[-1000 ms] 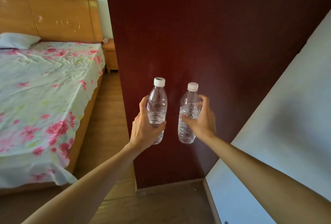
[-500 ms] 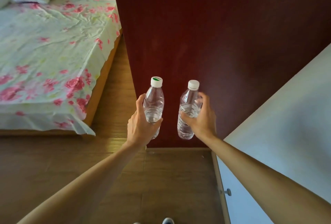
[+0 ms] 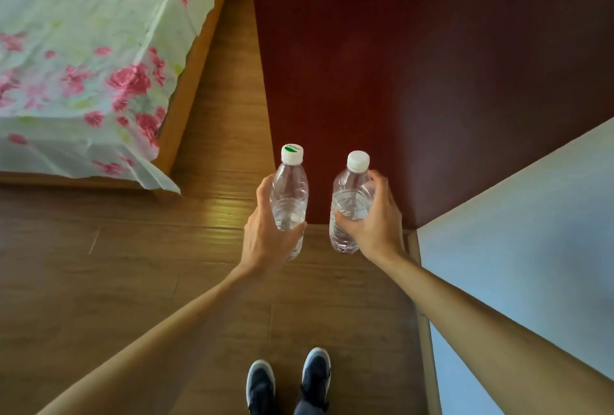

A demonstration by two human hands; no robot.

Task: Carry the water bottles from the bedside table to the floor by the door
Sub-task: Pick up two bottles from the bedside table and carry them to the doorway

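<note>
Bedroom: left hand (image 3: 265,232) grips green-marked-cap water bottle (image 3: 289,195), right hand (image 3: 375,225) grips plain-cap water bottle (image 3: 349,208); both upright, side by side, apart, held in air over wood floor (image 3: 99,265) at foot of dark red panel (image 3: 432,65). Versus half second ago: view tipped further down, dark shoes (image 3: 289,381) now fully seen, floral bed (image 3: 83,65) slid up-left, grips unchanged

No legible text (only a blurred green mark on the left bottle's cap (image 3: 292,153))
</note>
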